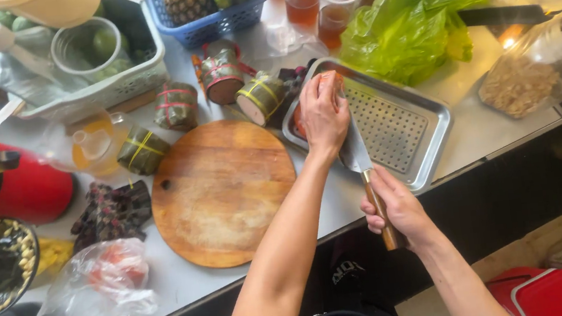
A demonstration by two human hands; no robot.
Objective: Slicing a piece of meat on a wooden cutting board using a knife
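Left hand (323,113) gripping a reddish-orange piece of food (329,84) over a perforated rectangular steel tray (429,143), right hand (394,208) clasping a wooden-handled knife (367,176), round wooden cutting board (221,190) alongside on grey tabletop (491,125), leaf-wrapped bundles (178,105) nearby

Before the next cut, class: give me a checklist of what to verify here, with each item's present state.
1. Right hand closed firmly on the knife handle: ok.
2. Left hand has a grip on the orange-red food piece: ok.
3. Left fingertips away from the blade edge: cannot tell.
4. Food held over the metal tray: ok.
5. Round cutting board under the food: not ok, it lies beside the tray.
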